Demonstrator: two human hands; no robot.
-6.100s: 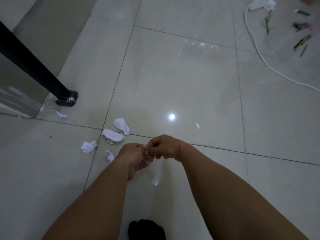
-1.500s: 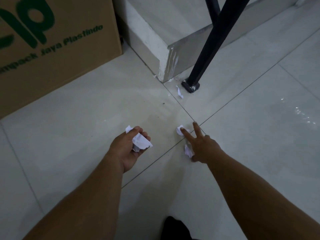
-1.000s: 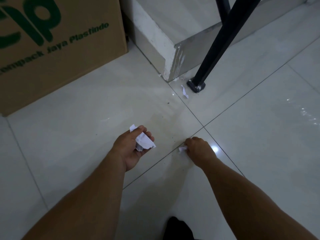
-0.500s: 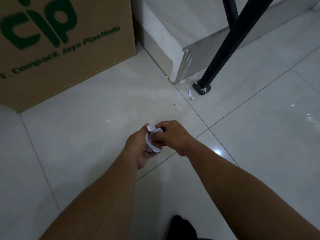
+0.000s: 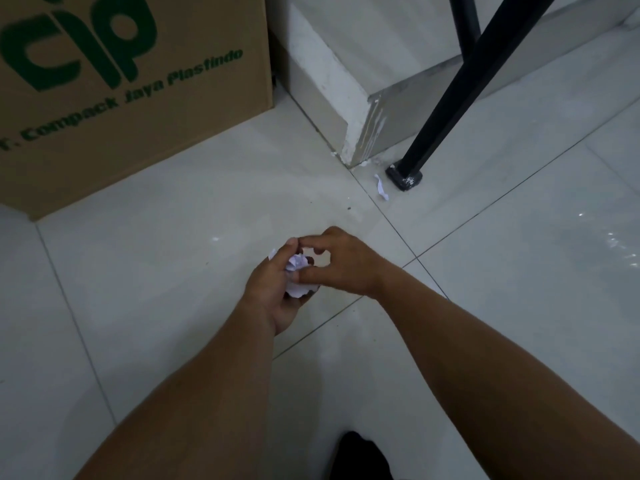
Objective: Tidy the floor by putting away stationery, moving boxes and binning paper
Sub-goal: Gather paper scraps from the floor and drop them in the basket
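This is the paper-binning step, at its gathering stage. The left hand [image 5: 273, 292] is cupped round a wad of crumpled paper [image 5: 297, 270], held above the floor [image 5: 156, 271] on the near side of the cardboard box [image 5: 138, 98], off its right-hand corner. The right hand [image 5: 343, 265] meets it there, fingers curled onto the same wad as if packing a piece in, so both hands are together and clamped on the paper.

One small paper scrap [image 5: 381, 187] is left on the tiles, right of the box and past the wall corner [image 5: 349, 109], lying just beside the foot of a black table leg [image 5: 403, 176] without clearly touching it. The next move, I judge, calls for the right hand to let go and reach out to that scrap while the left keeps the wad closed, since loose crumples could spill from a slack palm.

As for containers, the box is the only one in view. Only its printed side shows, so its contents cannot be told. No bin is visible, and one will have to be found before the wad can be dropped.
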